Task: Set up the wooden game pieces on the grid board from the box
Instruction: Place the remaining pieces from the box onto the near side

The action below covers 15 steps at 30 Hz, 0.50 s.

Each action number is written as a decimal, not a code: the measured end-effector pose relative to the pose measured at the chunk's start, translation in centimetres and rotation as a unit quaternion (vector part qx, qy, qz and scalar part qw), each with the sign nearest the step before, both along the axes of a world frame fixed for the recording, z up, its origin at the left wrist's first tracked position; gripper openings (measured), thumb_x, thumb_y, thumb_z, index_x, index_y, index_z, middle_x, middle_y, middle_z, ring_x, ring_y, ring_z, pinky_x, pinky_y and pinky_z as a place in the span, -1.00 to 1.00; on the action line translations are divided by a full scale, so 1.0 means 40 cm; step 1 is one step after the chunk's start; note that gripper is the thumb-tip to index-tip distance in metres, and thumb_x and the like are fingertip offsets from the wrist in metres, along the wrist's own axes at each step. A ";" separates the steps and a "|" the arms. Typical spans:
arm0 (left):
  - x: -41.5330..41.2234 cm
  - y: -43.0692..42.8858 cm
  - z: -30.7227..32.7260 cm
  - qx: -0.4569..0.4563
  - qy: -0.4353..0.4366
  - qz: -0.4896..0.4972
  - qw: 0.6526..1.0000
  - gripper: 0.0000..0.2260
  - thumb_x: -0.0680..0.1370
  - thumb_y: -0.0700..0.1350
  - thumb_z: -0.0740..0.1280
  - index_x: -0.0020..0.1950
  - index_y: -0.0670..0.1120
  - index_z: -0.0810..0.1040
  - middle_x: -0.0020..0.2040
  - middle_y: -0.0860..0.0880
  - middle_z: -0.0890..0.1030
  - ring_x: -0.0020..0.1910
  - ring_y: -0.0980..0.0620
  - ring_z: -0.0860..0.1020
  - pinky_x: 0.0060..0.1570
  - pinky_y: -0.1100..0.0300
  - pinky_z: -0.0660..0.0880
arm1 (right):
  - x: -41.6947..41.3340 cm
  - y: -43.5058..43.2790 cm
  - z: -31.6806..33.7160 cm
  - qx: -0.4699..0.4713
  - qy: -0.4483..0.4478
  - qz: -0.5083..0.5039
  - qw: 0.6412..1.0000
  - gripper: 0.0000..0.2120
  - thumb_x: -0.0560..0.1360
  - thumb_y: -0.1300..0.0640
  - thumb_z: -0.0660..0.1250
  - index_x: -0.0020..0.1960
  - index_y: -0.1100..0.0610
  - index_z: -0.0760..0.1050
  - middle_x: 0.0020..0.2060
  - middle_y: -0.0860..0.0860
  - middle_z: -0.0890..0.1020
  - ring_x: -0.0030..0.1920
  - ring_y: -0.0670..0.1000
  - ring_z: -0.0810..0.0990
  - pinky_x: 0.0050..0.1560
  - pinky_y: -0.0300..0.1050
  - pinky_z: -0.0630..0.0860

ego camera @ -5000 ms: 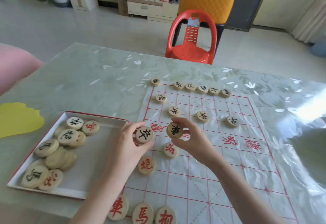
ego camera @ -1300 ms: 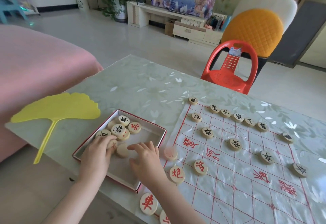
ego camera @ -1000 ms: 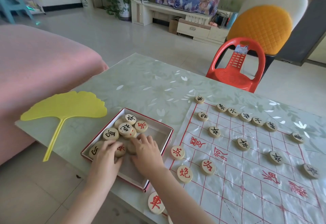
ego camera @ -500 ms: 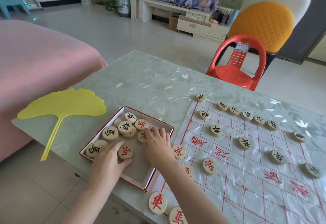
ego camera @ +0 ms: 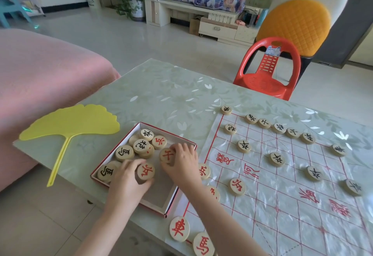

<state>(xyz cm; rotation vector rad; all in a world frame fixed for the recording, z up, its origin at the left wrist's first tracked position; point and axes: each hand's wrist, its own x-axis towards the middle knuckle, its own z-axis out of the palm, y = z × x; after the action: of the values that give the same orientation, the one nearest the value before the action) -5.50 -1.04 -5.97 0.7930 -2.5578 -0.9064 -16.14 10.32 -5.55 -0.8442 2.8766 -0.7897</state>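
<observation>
A shallow red-edged box (ego camera: 182,142) lies left of the plastic grid board (ego camera: 282,205). Inside the box, my left hand (ego camera: 127,183) pinches a round wooden piece with a red character (ego camera: 145,172). My right hand (ego camera: 184,165) grips another red-marked piece (ego camera: 167,154) near the box's right wall. Several more pieces (ego camera: 141,144) are heaped in the box's far corner. Black-marked pieces (ego camera: 277,159) stand along the board's far rows. Red-marked pieces (ego camera: 237,186) sit on the near side, partly hidden by my right forearm.
A yellow leaf-shaped fan (ego camera: 68,123) lies on the table left of the box. A pink sofa (ego camera: 40,86) borders the table's left edge. A red plastic chair (ego camera: 268,70) stands beyond the far edge. The table's near edge runs just under the box.
Both hands went from the board into the box and sorted through the pieces. Each has since closed on a red-marked piece; the right hand shifted toward the box's right side.
</observation>
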 end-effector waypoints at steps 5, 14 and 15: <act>0.012 0.069 0.064 0.035 0.058 -0.058 0.996 -0.59 0.29 -0.10 0.53 0.10 0.00 0.53 0.03 0.03 0.54 0.03 0.04 0.50 0.00 0.21 0.39 | 0.027 0.149 0.065 -0.105 -0.047 -0.024 0.993 -0.56 0.37 -0.01 0.41 0.19 0.08 0.44 0.07 -0.01 0.50 0.11 0.02 0.36 0.18 -0.13 0.30; 0.099 0.265 0.118 0.091 0.043 -0.184 0.978 -0.58 0.31 -0.05 0.52 0.13 0.03 0.52 0.03 0.12 0.53 0.00 0.13 0.51 0.01 0.26 0.44 | 0.195 0.503 0.094 -0.058 -0.100 -0.051 0.992 -0.57 0.37 0.00 0.43 0.20 -0.04 0.41 -0.01 -0.22 0.42 0.08 -0.09 0.33 0.12 -0.22 0.34; 0.110 0.282 0.121 0.096 0.038 -0.191 0.976 -0.58 0.32 -0.04 0.52 0.13 0.04 0.51 0.04 0.13 0.52 0.01 0.14 0.50 0.01 0.27 0.44 | 0.214 0.534 0.092 -0.058 -0.102 -0.059 0.991 -0.57 0.37 0.00 0.43 0.20 -0.04 0.41 -0.01 -0.22 0.43 0.08 -0.09 0.33 0.11 -0.24 0.32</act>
<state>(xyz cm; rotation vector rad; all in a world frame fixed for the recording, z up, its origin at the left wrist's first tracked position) -1.11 10.24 -1.15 0.3050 -2.6277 -1.2877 -7.59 31.66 -1.89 -0.5661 2.7411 -0.9996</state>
